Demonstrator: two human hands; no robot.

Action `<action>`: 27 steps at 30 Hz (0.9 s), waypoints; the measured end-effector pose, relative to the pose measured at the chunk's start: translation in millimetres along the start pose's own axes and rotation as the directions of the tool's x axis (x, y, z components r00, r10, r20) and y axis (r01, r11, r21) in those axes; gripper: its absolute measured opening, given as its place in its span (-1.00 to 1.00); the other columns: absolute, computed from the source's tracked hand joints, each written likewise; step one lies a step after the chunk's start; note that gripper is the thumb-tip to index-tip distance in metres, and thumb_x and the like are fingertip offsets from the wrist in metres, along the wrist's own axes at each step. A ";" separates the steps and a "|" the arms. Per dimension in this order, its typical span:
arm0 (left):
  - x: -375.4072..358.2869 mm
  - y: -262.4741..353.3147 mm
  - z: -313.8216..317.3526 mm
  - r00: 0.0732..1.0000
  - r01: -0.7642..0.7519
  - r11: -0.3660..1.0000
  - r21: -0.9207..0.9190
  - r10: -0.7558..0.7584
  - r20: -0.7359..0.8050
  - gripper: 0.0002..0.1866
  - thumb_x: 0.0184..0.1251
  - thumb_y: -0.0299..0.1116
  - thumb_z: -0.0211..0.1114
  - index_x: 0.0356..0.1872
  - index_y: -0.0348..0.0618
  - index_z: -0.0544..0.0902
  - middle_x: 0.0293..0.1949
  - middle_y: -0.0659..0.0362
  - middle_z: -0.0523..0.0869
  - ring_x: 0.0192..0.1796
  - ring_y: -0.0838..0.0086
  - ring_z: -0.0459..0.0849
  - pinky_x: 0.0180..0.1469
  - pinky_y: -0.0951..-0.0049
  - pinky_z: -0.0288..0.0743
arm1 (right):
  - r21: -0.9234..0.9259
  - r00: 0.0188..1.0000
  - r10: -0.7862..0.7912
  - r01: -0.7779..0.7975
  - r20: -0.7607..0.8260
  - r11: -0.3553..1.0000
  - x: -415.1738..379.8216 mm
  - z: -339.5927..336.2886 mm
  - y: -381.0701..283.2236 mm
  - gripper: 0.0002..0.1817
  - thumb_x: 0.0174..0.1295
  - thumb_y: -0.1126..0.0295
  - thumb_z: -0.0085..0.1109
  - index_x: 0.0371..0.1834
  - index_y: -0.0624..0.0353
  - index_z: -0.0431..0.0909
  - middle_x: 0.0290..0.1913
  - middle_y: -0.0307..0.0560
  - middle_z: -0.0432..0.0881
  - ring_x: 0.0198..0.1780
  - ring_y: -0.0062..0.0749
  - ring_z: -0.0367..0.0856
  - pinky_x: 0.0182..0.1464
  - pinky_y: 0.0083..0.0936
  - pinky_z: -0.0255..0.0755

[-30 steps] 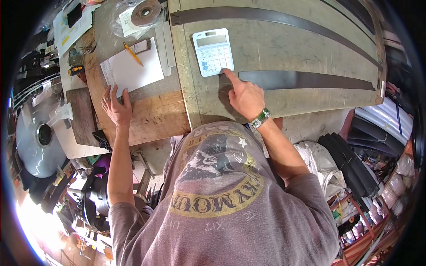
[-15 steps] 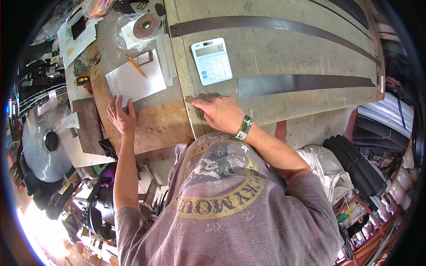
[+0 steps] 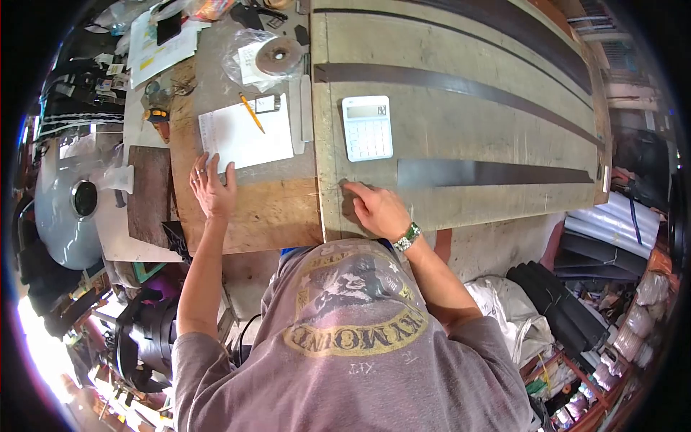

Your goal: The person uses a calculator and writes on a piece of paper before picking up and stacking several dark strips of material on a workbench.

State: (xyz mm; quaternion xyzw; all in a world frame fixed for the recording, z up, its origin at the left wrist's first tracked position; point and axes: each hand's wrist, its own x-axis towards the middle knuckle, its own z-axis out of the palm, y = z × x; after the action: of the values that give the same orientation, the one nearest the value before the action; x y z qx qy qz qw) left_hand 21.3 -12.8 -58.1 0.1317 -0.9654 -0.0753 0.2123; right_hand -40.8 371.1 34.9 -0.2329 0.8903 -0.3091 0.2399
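My left hand (image 3: 211,190) lies with its fingers spread on the wooden tabletop, fingertips at the lower left edge of a white sheet of paper (image 3: 241,144). A yellow pencil (image 3: 252,113) rests across the top of that sheet, beside a small pale rectangular piece with a dark edge (image 3: 267,104). On the greenish board, my right hand (image 3: 381,212) points with its index finger stretched out and the others curled; I see nothing held in it. The fingertip is at the board's surface, below a white calculator (image 3: 368,137) with digits on its display. A dark strip (image 3: 489,173) lies to the right.
More long dark strips (image 3: 461,85) cross the board farther back. A brown tape roll (image 3: 278,56) in clear plastic, papers with a phone (image 3: 169,29) and a yellow-black tool (image 3: 157,122) lie left. Dark rolls (image 3: 554,309) stand below the board at right.
The camera view has tilted and shifted, so the table appears turned slightly. My left hand stays by the paper; my right hand keeps pointing at the board below the calculator.
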 end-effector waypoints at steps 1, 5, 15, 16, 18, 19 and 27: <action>0.4 0.4 -0.8 1.000 0.012 1.000 0.014 -0.012 0.021 -0.56 0.41 -0.16 0.48 0.20 -0.10 0.66 0.33 0.00 0.60 0.43 0.00 0.49 0.48 -0.06 0.31 | -0.003 1.000 0.014 -0.014 -0.004 1.000 0.2 1.0 0.5 -0.58 0.38 0.40 0.12 0.29 -0.03 0.63 -0.23 0.17 0.79 -0.18 0.22 0.75 -0.07 0.10 0.61; 1.7 3.6 -6.7 0.998 0.025 1.000 -0.005 -0.025 0.049 -0.55 0.44 -0.16 0.45 0.22 -0.14 0.63 0.33 -0.03 0.57 0.45 0.01 0.46 0.51 -0.07 0.27 | -0.001 0.995 0.002 -0.002 -0.105 1.000 5.2 3.0 0.9 -0.63 0.39 0.38 0.13 0.24 0.00 0.65 -0.24 0.20 0.79 -0.20 0.22 0.75 -0.07 0.08 0.62; 2.6 2.9 -12.5 0.999 0.040 0.997 -0.072 -0.037 0.040 -0.57 0.44 -0.18 0.44 0.22 -0.13 0.64 0.33 -0.01 0.57 0.42 0.02 0.48 0.48 -0.07 0.29 | -0.065 0.877 -0.077 0.053 -0.475 0.997 33.9 6.0 11.7 -0.60 0.30 0.53 0.25 0.22 0.13 0.64 -0.06 0.15 0.74 -0.08 0.13 0.70 -0.03 -0.11 0.60; 2.2 1.2 -11.6 0.999 0.037 0.996 -0.079 -0.034 0.040 -0.56 0.43 -0.18 0.44 0.22 -0.13 0.63 0.33 -0.01 0.57 0.43 0.01 0.47 0.48 -0.08 0.28 | -0.100 0.857 -0.086 0.040 -0.508 0.994 36.7 7.1 10.1 -0.59 0.30 0.53 0.27 0.23 0.14 0.63 -0.01 0.15 0.72 -0.02 0.13 0.68 0.02 -0.10 0.59; 1.2 -1.1 -10.3 0.999 0.029 0.995 -0.095 -0.025 0.048 -0.55 0.45 -0.17 0.43 0.24 -0.15 0.63 0.34 -0.02 0.56 0.44 0.01 0.45 0.50 -0.09 0.25 | -0.171 0.817 -0.102 0.005 -0.568 0.985 40.4 8.7 6.3 -0.56 0.29 0.52 0.30 0.26 0.14 0.61 0.08 0.16 0.68 0.09 0.15 0.62 0.12 -0.09 0.56; 1.0 -2.4 -9.9 0.998 0.025 0.994 -0.103 -0.020 0.056 -0.55 0.46 -0.16 0.42 0.25 -0.15 0.62 0.34 -0.03 0.55 0.45 0.01 0.43 0.52 -0.11 0.22 | -0.159 0.831 -0.063 -0.031 -0.552 0.987 42.7 12.5 6.5 -0.51 0.28 0.51 0.34 0.31 0.09 0.59 0.19 0.16 0.64 0.17 0.19 0.56 0.21 -0.05 0.51; 0.0 -7.6 -10.4 0.997 0.012 0.989 -0.144 0.000 0.083 -0.54 0.48 -0.15 0.39 0.26 -0.17 0.59 0.35 -0.06 0.51 0.47 -0.03 0.39 0.54 -0.15 0.17 | -0.270 0.779 -0.051 -0.155 -0.625 0.950 64.4 29.9 -3.4 -0.45 0.27 0.31 0.44 0.36 0.00 0.59 0.41 0.24 0.49 0.30 0.29 0.44 0.30 0.10 0.42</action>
State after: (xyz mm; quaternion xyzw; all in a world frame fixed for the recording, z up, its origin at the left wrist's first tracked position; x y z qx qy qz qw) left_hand 27.4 -21.0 -50.2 0.1155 -0.9650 -0.1511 0.1808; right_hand -72.9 319.3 -1.7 -0.1266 0.9622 -0.2197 -0.0992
